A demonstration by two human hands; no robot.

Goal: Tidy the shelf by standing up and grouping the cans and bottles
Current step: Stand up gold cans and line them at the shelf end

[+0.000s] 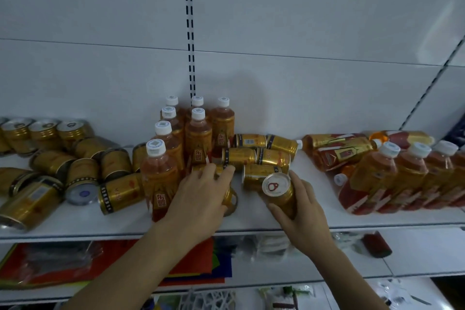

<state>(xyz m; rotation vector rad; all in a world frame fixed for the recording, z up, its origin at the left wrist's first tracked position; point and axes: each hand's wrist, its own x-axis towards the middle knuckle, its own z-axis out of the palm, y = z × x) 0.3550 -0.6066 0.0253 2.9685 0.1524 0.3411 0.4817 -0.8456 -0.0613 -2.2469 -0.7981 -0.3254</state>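
Right hand (299, 205): fingers curled round gold can (279, 190), lifted at shelf (251, 225) front, lid toward camera | Left hand (201, 196): fingers curved over lying can (230, 200), grip unclear | Standing bottles (191, 133) just left; lying cans (254, 156) behind, touching.

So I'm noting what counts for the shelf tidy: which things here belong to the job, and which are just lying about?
Part of the job:
- left hand on a lying can
- right hand gripping a gold can
- standing bottles
- toppled cans
- fallen bottles

Just lying about:
- coloured packets on the lower shelf
- dark red thing
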